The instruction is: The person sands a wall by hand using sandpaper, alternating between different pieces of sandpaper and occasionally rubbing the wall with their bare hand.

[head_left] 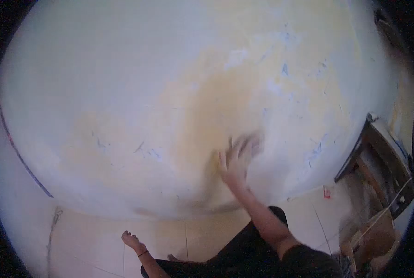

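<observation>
My right hand (240,155) is raised against the wall (123,60), or very close to it. Its fingers are stretched out and spread, blurred by motion, and I cannot make out anything under them. The wall is pale, with yellowish patches, whiter smears and small bluish chipped marks around the hand. Low on the left, my left hand (131,239) hangs away from the wall, above the floor. Its fingers are curled in, with no object showing, and a dark band circles the wrist.
Pale floor tiles (170,231) run along the wall's foot. On the right stands a dark-framed piece of furniture (378,157), with a pale cable (382,211) across it and a brown item (373,238) below. A small red-and-white item (326,192) lies near the wall. My dark-clothed leg (244,245) is bent beneath me.
</observation>
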`<control>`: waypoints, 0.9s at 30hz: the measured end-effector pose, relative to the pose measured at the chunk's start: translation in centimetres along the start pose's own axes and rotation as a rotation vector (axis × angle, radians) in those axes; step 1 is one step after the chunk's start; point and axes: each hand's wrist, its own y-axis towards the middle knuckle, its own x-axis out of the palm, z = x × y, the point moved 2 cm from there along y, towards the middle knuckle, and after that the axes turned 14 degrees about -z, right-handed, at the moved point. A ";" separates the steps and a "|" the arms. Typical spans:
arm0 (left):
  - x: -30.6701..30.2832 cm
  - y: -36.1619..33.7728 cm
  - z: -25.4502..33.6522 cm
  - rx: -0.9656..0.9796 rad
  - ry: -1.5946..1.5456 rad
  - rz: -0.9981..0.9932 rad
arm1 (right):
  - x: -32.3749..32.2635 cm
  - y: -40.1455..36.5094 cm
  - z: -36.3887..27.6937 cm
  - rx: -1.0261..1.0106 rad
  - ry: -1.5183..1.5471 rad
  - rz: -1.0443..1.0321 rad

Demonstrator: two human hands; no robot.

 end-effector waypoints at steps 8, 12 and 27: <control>-0.3 0.7 -0.9 -0.039 -0.030 0.005 | -5.0 7.5 -0.9 0.019 -0.045 0.128; 0.4 -1.4 0.6 -0.038 -0.080 0.002 | 7.9 -11.6 4.1 -0.028 -0.100 -0.185; 0.7 -0.4 -0.7 -0.040 -0.006 -0.021 | -2.6 6.0 -1.4 -0.066 -0.018 0.125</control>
